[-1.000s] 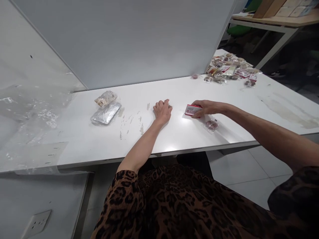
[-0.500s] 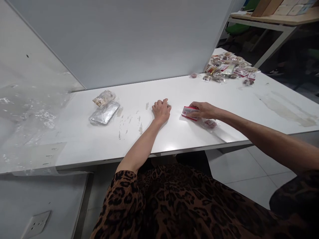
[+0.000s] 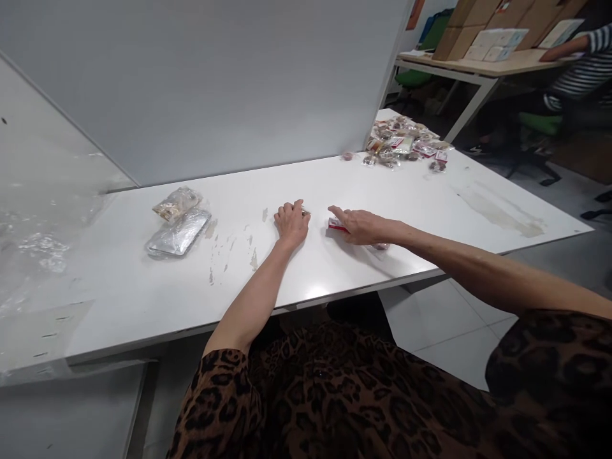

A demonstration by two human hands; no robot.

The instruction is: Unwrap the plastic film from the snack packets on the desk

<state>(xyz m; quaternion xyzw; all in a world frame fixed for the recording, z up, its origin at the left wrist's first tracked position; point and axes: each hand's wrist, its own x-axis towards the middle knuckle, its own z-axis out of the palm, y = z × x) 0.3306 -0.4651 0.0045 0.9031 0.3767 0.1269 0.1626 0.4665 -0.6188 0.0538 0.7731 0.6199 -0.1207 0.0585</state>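
My left hand (image 3: 292, 224) rests low on the white table (image 3: 229, 204), its fingers curled over a small item that is mostly hidden; only a bit of it shows by the fingertips. To the right, my right hand (image 3: 362, 227) holds a red-and-white card stack (image 3: 336, 224), largely covered by the palm, with the index finger stretched out above it. Under the right wrist lies a small clear plastic packet (image 3: 381, 248) with reddish contents, partly hidden by the forearm.
Toward the left lie a silver pouch (image 3: 180, 233) and a clear bag of light brown pieces (image 3: 176, 204). Several small packets (image 3: 401, 143) are heaped at the far right end. A grey partition (image 3: 239, 83) runs along the back. Beyond, a person's striped sleeve (image 3: 600, 39) shows at another desk.
My view has turned rightward, bringing the other person into sight. My right hand has turned palm-down over the red-and-white card stack and stretched out its index finger. My left hand stays curled.
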